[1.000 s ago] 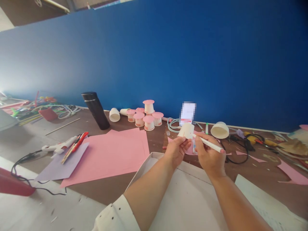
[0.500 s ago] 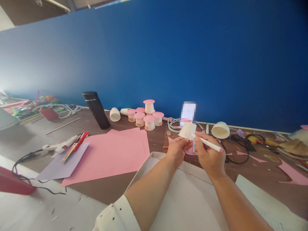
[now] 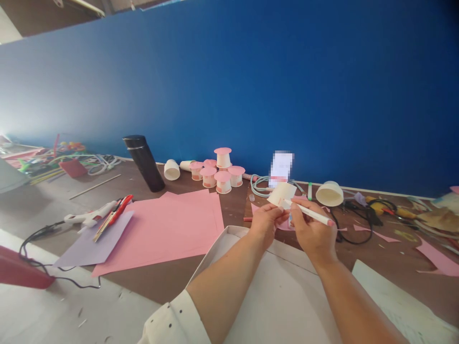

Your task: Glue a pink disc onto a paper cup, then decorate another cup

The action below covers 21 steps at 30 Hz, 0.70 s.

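I can read no writing anywhere. The white card point(image 3: 281, 168) at the back edge of the worktop point(image 3: 172, 282) is blurred out, and the bands on the small cups point(image 3: 223, 182) are too small to tell. The pen point(image 3: 311, 214) in my right hand point(image 3: 315, 234) and the paper cup point(image 3: 283, 195) in my left hand point(image 3: 267, 222) show no print.

left hand point(image 3: 264, 224) pinching small white paper cup point(image 3: 282, 194) above table | right hand point(image 3: 312, 230) gripping white pen point(image 3: 309, 214), tip touching cup | white box point(image 3: 229, 239) under forearms | pink paper sheet point(image 3: 168, 229) left | pink-capped cups stack point(image 3: 219, 171) near blue wall point(image 3: 251, 86)
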{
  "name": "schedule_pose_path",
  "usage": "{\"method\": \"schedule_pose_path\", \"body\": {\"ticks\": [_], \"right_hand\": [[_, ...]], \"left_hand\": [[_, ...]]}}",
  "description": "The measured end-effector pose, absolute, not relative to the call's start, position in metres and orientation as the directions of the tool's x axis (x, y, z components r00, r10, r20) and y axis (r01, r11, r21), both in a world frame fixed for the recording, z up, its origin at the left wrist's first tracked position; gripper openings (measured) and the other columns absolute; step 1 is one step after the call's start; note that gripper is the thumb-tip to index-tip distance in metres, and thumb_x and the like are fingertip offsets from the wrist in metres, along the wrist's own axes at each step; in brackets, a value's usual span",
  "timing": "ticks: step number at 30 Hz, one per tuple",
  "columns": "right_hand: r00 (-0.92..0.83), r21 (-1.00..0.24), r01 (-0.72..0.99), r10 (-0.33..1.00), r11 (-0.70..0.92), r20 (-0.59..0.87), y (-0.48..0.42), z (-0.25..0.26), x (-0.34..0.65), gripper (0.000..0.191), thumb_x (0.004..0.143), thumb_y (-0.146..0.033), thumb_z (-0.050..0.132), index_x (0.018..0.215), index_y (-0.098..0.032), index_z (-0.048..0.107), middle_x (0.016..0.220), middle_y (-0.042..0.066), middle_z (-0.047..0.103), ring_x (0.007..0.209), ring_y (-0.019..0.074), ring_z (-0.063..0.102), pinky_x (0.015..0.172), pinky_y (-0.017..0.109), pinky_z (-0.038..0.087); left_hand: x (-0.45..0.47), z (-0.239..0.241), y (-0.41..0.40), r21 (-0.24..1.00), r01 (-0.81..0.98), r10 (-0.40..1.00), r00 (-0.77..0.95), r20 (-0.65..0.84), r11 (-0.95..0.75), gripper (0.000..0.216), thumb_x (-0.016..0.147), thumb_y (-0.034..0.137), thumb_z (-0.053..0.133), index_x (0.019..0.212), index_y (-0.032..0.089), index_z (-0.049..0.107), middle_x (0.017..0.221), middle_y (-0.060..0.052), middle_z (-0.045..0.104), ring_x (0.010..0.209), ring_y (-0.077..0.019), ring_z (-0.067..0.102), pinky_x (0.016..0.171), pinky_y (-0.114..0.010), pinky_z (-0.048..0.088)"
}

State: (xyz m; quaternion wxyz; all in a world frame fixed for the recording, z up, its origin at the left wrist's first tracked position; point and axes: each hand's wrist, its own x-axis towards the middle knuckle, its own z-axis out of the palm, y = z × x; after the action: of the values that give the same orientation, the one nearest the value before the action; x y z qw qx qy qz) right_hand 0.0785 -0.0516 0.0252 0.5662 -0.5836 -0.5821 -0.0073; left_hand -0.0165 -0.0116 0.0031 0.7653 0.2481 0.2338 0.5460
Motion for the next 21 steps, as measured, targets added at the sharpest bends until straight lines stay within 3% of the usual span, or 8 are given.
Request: {"method": "schedule_pose_path", "body": {"ticks": [21], "right_hand": [[0.341, -0.635, 0.721, 0.655, 0.278, 0.674, -0.0512, 0.0258, 0.0791, 0.025, 0.082, -0.038, 0.055, 0.091, -0.018, 0.068, 0.088, 0.008, 0.070, 0.077, 0.0202, 0.066, 0.072, 0.033, 0.052]], "left_hand": [[-0.0167, 0.0038, -0.0126, 0.638, -0.716, 0.948, 0.310, -0.072, 0.283, 0.023, 0.055, 0.018, 0.079, 0.064, 0.011, 0.059, 0.069, -0.004, 0.061, 0.074, -0.0147, 0.062, 0.089, -0.034, 0.045]]}}
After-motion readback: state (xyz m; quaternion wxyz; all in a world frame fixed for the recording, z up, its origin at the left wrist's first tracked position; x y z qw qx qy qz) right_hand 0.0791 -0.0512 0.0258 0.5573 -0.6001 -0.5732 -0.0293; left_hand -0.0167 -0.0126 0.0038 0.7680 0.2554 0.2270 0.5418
